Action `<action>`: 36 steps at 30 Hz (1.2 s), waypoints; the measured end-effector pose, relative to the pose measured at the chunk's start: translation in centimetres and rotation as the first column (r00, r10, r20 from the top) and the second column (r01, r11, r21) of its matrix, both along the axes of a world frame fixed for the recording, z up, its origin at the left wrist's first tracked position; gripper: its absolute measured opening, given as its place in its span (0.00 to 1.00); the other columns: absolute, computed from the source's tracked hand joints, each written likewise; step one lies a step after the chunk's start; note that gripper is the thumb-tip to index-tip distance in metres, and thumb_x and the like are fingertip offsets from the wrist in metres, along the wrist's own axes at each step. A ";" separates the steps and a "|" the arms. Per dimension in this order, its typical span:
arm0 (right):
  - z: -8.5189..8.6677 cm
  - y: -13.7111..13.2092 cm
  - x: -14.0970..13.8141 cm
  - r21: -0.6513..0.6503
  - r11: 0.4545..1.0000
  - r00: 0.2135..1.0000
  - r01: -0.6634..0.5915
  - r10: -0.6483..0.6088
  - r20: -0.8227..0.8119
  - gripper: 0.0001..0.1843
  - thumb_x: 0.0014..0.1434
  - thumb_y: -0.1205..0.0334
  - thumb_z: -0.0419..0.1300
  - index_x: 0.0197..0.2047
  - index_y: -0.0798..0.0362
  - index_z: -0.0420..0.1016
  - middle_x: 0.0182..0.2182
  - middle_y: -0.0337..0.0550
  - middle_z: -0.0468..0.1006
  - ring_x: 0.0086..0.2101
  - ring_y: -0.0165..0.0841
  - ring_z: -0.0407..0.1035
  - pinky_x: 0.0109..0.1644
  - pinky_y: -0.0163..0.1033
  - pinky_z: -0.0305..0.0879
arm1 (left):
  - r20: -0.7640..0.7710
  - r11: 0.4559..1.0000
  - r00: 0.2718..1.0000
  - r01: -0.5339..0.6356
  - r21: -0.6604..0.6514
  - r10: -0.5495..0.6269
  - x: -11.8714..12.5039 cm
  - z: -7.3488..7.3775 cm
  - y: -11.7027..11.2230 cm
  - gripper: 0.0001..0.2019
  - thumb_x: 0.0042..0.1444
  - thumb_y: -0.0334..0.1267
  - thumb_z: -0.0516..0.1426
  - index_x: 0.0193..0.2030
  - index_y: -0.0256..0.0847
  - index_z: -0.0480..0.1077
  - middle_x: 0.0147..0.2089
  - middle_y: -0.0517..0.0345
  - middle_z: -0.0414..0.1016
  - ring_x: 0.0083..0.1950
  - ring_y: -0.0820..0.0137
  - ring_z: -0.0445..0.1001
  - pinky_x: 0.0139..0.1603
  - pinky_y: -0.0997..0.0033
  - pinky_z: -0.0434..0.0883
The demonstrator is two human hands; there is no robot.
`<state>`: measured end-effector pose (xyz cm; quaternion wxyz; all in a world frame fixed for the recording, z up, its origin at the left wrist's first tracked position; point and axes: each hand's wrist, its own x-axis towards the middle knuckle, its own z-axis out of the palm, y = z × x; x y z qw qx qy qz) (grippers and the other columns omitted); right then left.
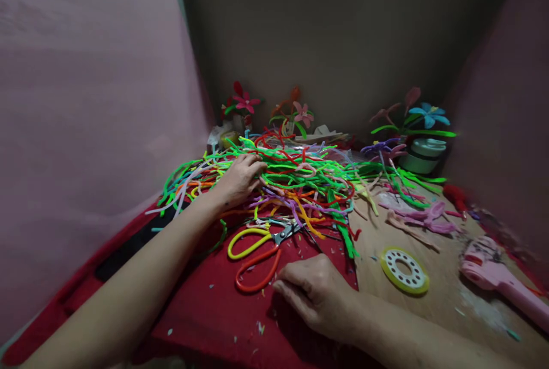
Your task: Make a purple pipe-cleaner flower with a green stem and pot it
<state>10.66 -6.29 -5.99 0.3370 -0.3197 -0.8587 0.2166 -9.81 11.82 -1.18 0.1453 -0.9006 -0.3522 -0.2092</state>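
Observation:
A big tangled heap of fuzzy pipe cleaners point(309, 171), mostly green with red, orange, purple and white ones, spreads over a red cloth point(206, 312). My left hand point(242, 179) reaches into the heap from the left, its fingers curled down onto the pipe cleaners; the fingertips are partly hidden. Lower down, my right hand point(315, 294) is closed just above the cloth, thumb and fingers pressed together. What it holds, if anything, I cannot make out. Beside it lie scissors point(281, 235) with one yellow and one red handle, their blades pointing toward the heap.
On the wooden board point(369, 266) at right lie a tape roll point(404, 270), a pink glue gun point(493, 277) and pink pipe-cleaner pieces point(433, 218). Pipe-cleaner flowers point(429, 114) and a pale green container point(422, 155) stand behind. A pink wall point(94, 100) rises at left.

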 end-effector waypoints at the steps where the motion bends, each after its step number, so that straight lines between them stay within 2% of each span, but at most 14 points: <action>1: 0.0 0.0 0.0 -0.007 1.000 1.000 -0.001 0.001 0.003 0.13 0.59 0.66 0.51 0.23 0.54 0.61 0.16 0.34 0.62 0.18 0.23 0.53 0.24 0.32 0.45 | 0.007 1.000 1.000 -0.001 0.006 0.000 0.0 -0.1 0.3 0.14 0.56 0.35 0.53 0.48 0.39 0.68 0.49 0.48 0.67 0.52 0.59 0.62 0.54 0.54 0.63; 5: 0.1 0.0 0.0 -0.021 1.000 1.000 -0.015 0.015 -0.007 0.12 0.59 0.66 0.51 0.23 0.54 0.61 0.17 0.34 0.62 0.19 0.23 0.53 0.25 0.31 0.46 | 0.043 1.000 0.999 0.029 0.008 -0.029 0.6 0.2 0.0 0.13 0.54 0.32 0.53 0.47 0.38 0.69 0.47 0.48 0.68 0.51 0.60 0.62 0.54 0.56 0.63; 8: 0.0 -0.1 -0.1 -0.028 0.999 1.000 -0.018 0.018 -0.014 0.12 0.59 0.66 0.51 0.24 0.53 0.60 0.17 0.33 0.62 0.19 0.23 0.53 0.25 0.31 0.45 | 0.138 0.999 0.990 0.037 0.025 -0.040 1.2 1.0 -1.7 0.13 0.52 0.29 0.54 0.46 0.36 0.68 0.47 0.48 0.67 0.51 0.61 0.62 0.53 0.58 0.62; 10: -0.1 -0.1 0.0 -0.028 0.999 1.000 -0.018 0.018 -0.009 0.12 0.59 0.66 0.51 0.23 0.53 0.59 0.17 0.34 0.62 0.19 0.23 0.53 0.25 0.31 0.45 | 0.193 0.999 0.980 0.034 0.038 -0.040 1.5 1.6 -3.1 0.09 0.53 0.30 0.54 0.41 0.37 0.70 0.44 0.49 0.68 0.48 0.62 0.63 0.51 0.60 0.61; 12: -0.1 -0.1 0.0 -0.025 1.000 1.000 -0.016 0.016 -0.002 0.12 0.59 0.66 0.51 0.23 0.53 0.59 0.17 0.34 0.62 0.19 0.23 0.53 0.25 0.31 0.45 | 0.137 0.997 0.988 0.080 -0.017 -0.077 1.7 2.0 -4.3 0.05 0.55 0.32 0.53 0.35 0.39 0.71 0.38 0.54 0.70 0.43 0.65 0.65 0.48 0.62 0.61; 14: -0.1 0.0 0.0 -0.022 1.000 1.000 -0.013 0.013 0.007 0.12 0.59 0.66 0.51 0.23 0.53 0.59 0.17 0.34 0.63 0.19 0.24 0.53 0.25 0.32 0.45 | 0.003 0.987 0.994 0.106 -0.121 -0.106 1.8 2.0 -5.0 0.06 0.56 0.35 0.54 0.33 0.41 0.72 0.34 0.57 0.71 0.40 0.67 0.66 0.45 0.63 0.60; 16: -0.1 0.0 0.0 -0.020 1.000 1.000 -0.013 0.013 0.013 0.12 0.59 0.65 0.51 0.23 0.53 0.60 0.17 0.34 0.63 0.19 0.24 0.53 0.25 0.32 0.45 | -0.138 0.981 0.986 0.066 -0.183 -0.092 1.8 1.4 -5.1 0.07 0.55 0.39 0.56 0.37 0.42 0.73 0.37 0.55 0.72 0.41 0.65 0.66 0.44 0.62 0.59; 19: 0.0 0.1 0.0 -0.027 1.000 1.000 -0.012 0.012 0.018 0.12 0.59 0.65 0.51 0.24 0.53 0.60 0.17 0.34 0.63 0.19 0.24 0.53 0.25 0.32 0.46 | -0.245 0.986 0.969 -0.023 -0.166 -0.018 1.7 0.2 -4.4 0.11 0.54 0.40 0.56 0.41 0.40 0.73 0.43 0.49 0.72 0.44 0.60 0.66 0.44 0.61 0.60; 22: 0.0 0.1 0.0 -0.031 0.999 1.000 -0.013 0.014 0.026 0.13 0.59 0.65 0.51 0.23 0.53 0.60 0.17 0.34 0.63 0.19 0.24 0.53 0.25 0.32 0.46 | -0.177 0.974 0.984 -0.055 -0.220 0.015 1.7 -0.7 -3.3 0.10 0.57 0.37 0.52 0.34 0.38 0.74 0.39 0.48 0.73 0.41 0.63 0.68 0.43 0.63 0.61; 25: -0.1 0.0 0.0 -0.029 0.999 0.999 -0.019 0.020 0.026 0.13 0.59 0.65 0.51 0.23 0.53 0.60 0.17 0.34 0.63 0.19 0.24 0.53 0.25 0.32 0.45 | -0.075 0.952 0.997 -0.056 -0.300 0.035 1.6 -0.7 -2.6 0.10 0.56 0.36 0.52 0.29 0.38 0.73 0.33 0.52 0.73 0.37 0.67 0.68 0.41 0.68 0.62; 28: -0.1 0.1 0.0 -0.026 0.999 0.999 -0.022 0.023 0.022 0.12 0.60 0.65 0.51 0.24 0.54 0.61 0.17 0.34 0.63 0.19 0.24 0.53 0.25 0.32 0.45 | -0.017 0.937 0.996 -0.090 -0.338 0.089 1.5 -0.2 -2.4 0.14 0.58 0.39 0.50 0.31 0.38 0.74 0.28 0.56 0.73 0.30 0.70 0.69 0.33 0.73 0.62; 31: 0.0 0.1 0.0 -0.034 0.999 0.999 -0.028 0.029 0.029 0.12 0.60 0.65 0.51 0.24 0.54 0.62 0.17 0.35 0.64 0.19 0.24 0.53 0.25 0.32 0.46 | 0.107 0.883 0.975 -0.125 -0.452 0.193 1.5 0.2 -2.4 0.17 0.58 0.44 0.49 0.34 0.38 0.76 0.24 0.60 0.73 0.26 0.73 0.68 0.30 0.75 0.62; 34: 0.1 0.1 0.0 -0.034 0.999 0.999 -0.025 0.026 0.037 0.12 0.60 0.65 0.51 0.24 0.54 0.63 0.18 0.35 0.65 0.19 0.24 0.54 0.25 0.32 0.46 | 0.201 0.830 0.940 -0.126 -0.544 0.275 1.7 0.4 -2.6 0.16 0.56 0.44 0.51 0.36 0.37 0.77 0.25 0.61 0.74 0.27 0.72 0.70 0.31 0.75 0.63; 36: 0.1 0.0 0.0 -0.032 0.999 0.999 -0.019 0.020 0.039 0.12 0.60 0.65 0.51 0.24 0.54 0.64 0.18 0.35 0.65 0.19 0.24 0.54 0.25 0.32 0.46 | 0.189 0.840 0.954 -0.099 -0.534 0.232 1.8 0.5 -2.9 0.16 0.57 0.44 0.50 0.39 0.40 0.76 0.29 0.60 0.76 0.30 0.71 0.72 0.34 0.74 0.63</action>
